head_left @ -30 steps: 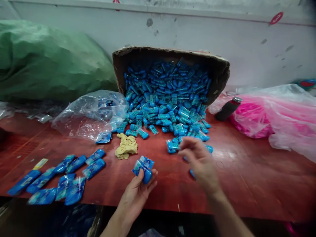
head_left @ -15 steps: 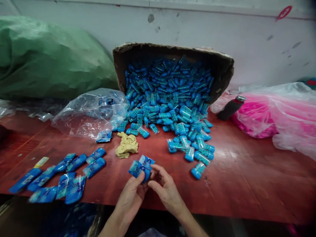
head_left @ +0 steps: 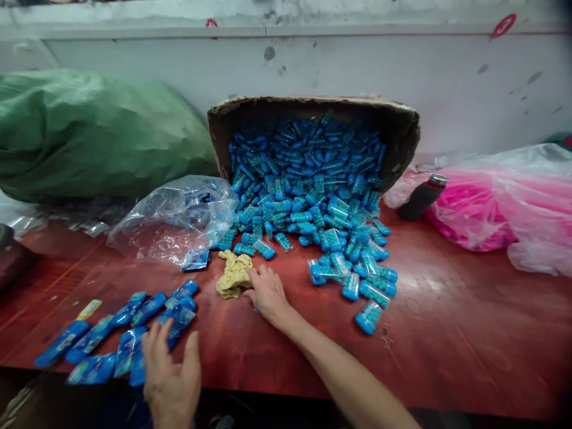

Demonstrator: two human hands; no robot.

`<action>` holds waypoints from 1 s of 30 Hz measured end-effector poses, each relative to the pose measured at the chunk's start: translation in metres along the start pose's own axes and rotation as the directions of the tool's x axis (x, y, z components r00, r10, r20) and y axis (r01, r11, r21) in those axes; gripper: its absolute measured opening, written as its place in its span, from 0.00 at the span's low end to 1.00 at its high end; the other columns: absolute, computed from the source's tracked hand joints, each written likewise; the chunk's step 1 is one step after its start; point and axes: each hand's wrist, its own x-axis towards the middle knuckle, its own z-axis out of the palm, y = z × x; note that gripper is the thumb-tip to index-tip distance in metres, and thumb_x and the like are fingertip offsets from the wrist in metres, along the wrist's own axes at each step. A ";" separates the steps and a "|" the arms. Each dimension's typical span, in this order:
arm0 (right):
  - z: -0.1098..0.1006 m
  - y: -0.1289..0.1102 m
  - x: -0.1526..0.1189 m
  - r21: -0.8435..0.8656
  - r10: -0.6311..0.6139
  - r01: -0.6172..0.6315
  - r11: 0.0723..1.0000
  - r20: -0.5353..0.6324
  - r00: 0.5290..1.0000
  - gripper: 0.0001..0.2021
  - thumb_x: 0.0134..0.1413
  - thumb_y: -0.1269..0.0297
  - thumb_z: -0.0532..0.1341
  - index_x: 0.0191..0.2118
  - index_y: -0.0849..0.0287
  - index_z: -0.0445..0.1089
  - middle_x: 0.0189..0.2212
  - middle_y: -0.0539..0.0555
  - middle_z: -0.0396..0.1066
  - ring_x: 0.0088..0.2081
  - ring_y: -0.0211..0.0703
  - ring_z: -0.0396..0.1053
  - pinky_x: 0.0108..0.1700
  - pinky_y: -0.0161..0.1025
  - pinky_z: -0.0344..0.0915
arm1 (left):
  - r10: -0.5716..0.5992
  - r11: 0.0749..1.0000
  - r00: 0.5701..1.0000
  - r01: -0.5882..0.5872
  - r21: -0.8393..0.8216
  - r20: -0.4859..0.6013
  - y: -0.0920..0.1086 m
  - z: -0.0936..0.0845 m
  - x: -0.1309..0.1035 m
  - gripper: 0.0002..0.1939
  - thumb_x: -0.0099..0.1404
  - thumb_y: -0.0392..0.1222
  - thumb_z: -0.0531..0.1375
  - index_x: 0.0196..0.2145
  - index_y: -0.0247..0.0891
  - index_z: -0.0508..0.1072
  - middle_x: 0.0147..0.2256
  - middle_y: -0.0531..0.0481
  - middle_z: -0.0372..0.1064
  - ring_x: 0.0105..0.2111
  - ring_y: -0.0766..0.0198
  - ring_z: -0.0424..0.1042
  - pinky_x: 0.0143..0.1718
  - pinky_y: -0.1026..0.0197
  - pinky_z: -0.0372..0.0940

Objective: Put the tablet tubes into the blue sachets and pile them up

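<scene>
My left hand (head_left: 172,369), blurred by motion, is over the near right end of a group of blue printed packets (head_left: 129,310). Its fingers are spread and I see nothing in them. My right hand (head_left: 269,295) reaches to a crumpled yellow putty-like lump (head_left: 233,275). Thumb and fingertips close on the lump's right edge, partly hiding it. Beyond, many small blue packs with clear covers and turquoise beads (head_left: 308,220) spill out of a tipped cardboard box (head_left: 404,140).
A clear plastic bag (head_left: 156,220) lies left of the pile, before a large green sack (head_left: 98,137). To the right stand a dark bottle (head_left: 422,198), leaning, and pink things in clear plastic (head_left: 473,214). The red table's front edge (head_left: 357,405) is near me.
My hands have parted: the left went left to the packets, the right went to the yellow lump. The blue packet held before no longer shows in either hand. The view shifted slightly.
</scene>
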 end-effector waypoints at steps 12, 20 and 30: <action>-0.015 0.031 -0.043 -0.082 0.033 -0.030 0.996 0.044 0.998 0.10 0.52 0.60 0.59 0.40 0.57 0.66 0.36 0.54 0.68 0.40 0.45 0.64 0.38 0.37 0.58 | -0.227 0.879 0.910 0.344 -0.330 0.346 0.021 0.049 -0.006 0.14 0.53 0.45 0.59 0.37 0.40 0.72 0.36 0.47 0.72 0.38 0.56 0.69 0.42 0.59 0.61; 0.005 0.029 -0.067 -0.140 0.150 -0.149 0.979 -0.001 0.989 0.01 0.53 0.67 0.58 0.33 0.57 0.66 0.33 0.54 0.67 0.37 0.45 0.64 0.38 0.38 0.57 | -0.344 0.734 0.791 0.563 -0.381 0.506 0.023 0.066 -0.024 0.19 0.49 0.47 0.62 0.38 0.35 0.70 0.27 0.51 0.69 0.20 0.67 0.66 0.19 0.66 0.59; -0.007 0.038 -0.060 -0.007 0.202 -0.203 0.979 -0.050 0.978 0.02 0.50 0.70 0.59 0.30 0.57 0.66 0.31 0.54 0.67 0.37 0.46 0.64 0.36 0.38 0.57 | -0.386 0.656 0.743 0.638 -0.403 0.547 0.031 0.067 -0.028 0.21 0.46 0.45 0.64 0.38 0.33 0.68 0.21 0.55 0.66 0.16 0.71 0.62 0.14 0.69 0.55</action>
